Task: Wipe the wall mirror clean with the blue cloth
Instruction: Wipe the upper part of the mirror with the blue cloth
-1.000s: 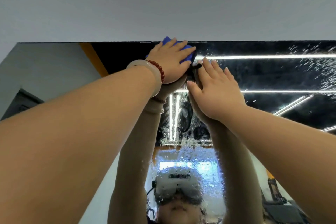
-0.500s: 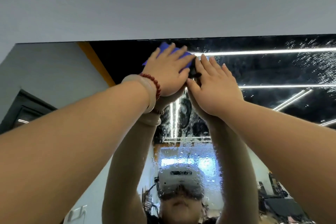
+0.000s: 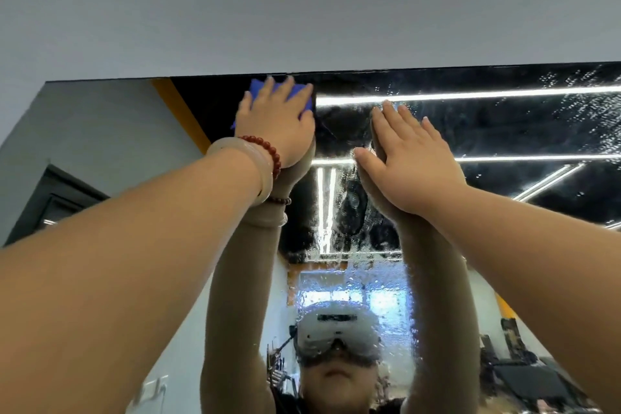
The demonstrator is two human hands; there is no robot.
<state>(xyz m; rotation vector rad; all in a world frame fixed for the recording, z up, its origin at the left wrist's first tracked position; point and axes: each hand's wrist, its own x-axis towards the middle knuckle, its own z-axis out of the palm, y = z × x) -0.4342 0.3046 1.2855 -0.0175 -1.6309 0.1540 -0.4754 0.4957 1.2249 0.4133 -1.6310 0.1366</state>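
While the left hand (image 3: pixel 275 124) presses the blue cloth (image 3: pixel 257 91) flat against the wall mirror (image 3: pixel 504 131) just under its top edge, fingers straight and spread over the cloth, the right hand (image 3: pixel 411 158) lies open-palmed on the bare glass near it, holding nothing. Droplets (image 3: pixel 571 101) fleck the glass to the right (left wrist: red bead bracelet (image 3: pixel 267 151), pale bangle (image 3: pixel 240 161)).

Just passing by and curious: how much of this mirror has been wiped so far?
Done: the mirror left of the blue cloth looks clear, with a sharp reflection. In hand: the left hand presses the blue cloth flat at the top edge, while the right hand rests open on the glass. Left: droplets and smears cover the middle and right, so most seems unwiped.
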